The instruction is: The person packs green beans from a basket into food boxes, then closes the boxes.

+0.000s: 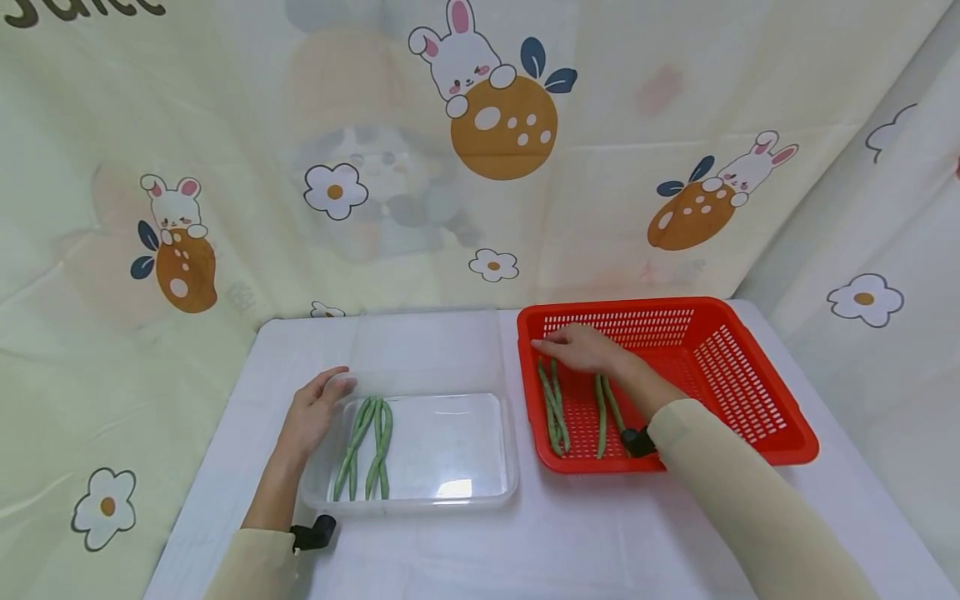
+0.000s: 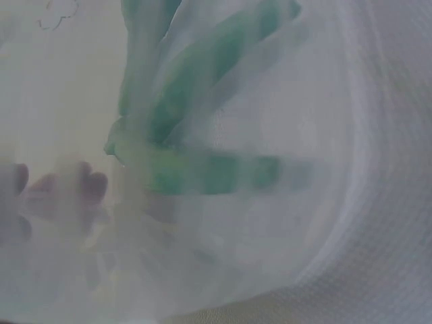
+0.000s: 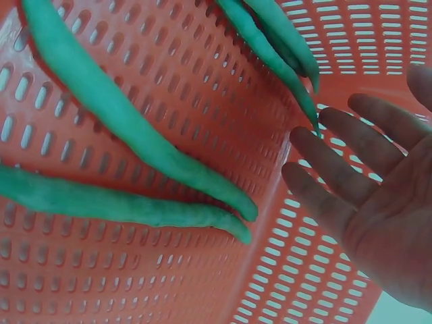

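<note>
Right hand (image 1: 581,346) is over the red basket's (image 1: 797,446) 10 o'clock corner, fingers spread wide, holding nothing. Beans (image 1: 602,417) sit in there around 7 to 9. Left hand (image 1: 311,410) is at the clear box's (image 1: 446,450) 10 o'clock corner, can't tell if it's gripping. More beans (image 1: 381,454) inside, toward 9.

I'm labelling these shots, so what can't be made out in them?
Left wrist view: beans in the box, blurred through its cloudy plastic.
Right wrist view: right hand, cut off by the right edge.
Head view: part of one bean in the basket, hidden by the wrist camera.
Head view: lettering, cut off by the top edge.
</note>
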`<state>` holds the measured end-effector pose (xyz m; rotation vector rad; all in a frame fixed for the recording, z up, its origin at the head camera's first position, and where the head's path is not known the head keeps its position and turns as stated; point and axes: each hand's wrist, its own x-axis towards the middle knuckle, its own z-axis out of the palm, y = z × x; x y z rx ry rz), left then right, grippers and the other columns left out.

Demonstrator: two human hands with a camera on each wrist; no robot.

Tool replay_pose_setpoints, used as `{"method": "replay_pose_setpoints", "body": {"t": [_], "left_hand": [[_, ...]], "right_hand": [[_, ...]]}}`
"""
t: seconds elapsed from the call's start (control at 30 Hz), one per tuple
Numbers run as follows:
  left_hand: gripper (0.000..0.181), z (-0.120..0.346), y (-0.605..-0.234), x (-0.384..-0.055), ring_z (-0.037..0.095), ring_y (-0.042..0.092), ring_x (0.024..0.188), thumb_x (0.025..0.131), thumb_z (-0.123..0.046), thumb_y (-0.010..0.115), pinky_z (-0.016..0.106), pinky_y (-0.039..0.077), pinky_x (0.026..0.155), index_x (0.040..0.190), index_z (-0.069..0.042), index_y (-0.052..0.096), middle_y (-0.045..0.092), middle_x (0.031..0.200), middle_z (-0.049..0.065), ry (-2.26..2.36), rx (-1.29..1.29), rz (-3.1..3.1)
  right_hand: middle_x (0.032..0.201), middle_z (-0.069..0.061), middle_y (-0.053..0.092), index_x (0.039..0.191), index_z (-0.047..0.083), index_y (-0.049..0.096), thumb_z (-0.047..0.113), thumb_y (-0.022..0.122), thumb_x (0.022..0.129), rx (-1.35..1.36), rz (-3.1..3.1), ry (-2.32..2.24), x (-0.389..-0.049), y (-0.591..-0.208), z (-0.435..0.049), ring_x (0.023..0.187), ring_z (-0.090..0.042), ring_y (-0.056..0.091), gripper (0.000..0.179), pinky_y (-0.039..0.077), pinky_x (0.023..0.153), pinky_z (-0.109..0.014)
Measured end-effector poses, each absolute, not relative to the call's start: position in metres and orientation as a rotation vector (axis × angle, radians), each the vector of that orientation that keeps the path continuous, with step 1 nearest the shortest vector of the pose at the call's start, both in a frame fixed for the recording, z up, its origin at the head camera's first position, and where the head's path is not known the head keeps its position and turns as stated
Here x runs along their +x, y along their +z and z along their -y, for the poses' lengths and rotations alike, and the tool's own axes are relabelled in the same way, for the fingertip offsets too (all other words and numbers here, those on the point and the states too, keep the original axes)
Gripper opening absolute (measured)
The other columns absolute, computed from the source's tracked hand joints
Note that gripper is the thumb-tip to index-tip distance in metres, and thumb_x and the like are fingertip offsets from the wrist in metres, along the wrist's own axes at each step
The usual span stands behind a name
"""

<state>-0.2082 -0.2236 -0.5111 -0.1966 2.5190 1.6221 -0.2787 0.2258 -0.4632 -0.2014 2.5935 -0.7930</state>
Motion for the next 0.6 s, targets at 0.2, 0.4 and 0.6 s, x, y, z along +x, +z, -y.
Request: {"method": "replay_pose_setpoints", "body": {"t": [0.2, 0.4, 0.6], "left_hand": [[0.052, 0.2243, -0.5124, -0.2096, 0.036, 0.045, 0.149, 0.111, -0.045, 0.045, 0.061, 0.029, 0.124, 0.154, -0.015, 0.049, 0.060, 0.150, 0.014, 1.625, -0.208, -2.524], [0.053, 0.2244, -0.5134, -0.2100, 0.036, 0.046, 0.148, 0.111, -0.045, 0.045, 0.060, 0.030, 0.123, 0.153, -0.015, 0.050, 0.060, 0.150, 0.015, 1.619, -0.211, -2.540], [0.051, 0.2239, -0.5138, -0.2101, 0.036, 0.045, 0.149, 0.112, -0.043, 0.045, 0.061, 0.029, 0.124, 0.153, -0.014, 0.050, 0.060, 0.150, 0.015, 1.622, -0.211, -2.542]], "right_hand": [[0.143, -0.019, 0.061, 0.150, 0.007, 0.055, 0.051, 0.054, 0.105, -0.212, -2.580, -0.761, -0.2791, -0.4658, -0.2249, 0.128, -0.036, 0.056, 0.063, 0.051, 0.108, -0.055], [0.126, -0.013, 0.071, 0.142, 0.007, 0.064, 0.040, 0.058, 0.106, -0.299, -2.568, -0.746, -0.2801, -0.4705, -0.2251, 0.113, -0.029, 0.062, 0.049, 0.055, 0.101, -0.049], [0.115, -0.010, 0.074, 0.132, 0.008, 0.071, 0.031, 0.066, 0.102, -0.360, -2.601, -0.759, -0.2825, -0.4737, -0.2255, 0.104, -0.026, 0.064, 0.038, 0.058, 0.094, -0.043]]}}
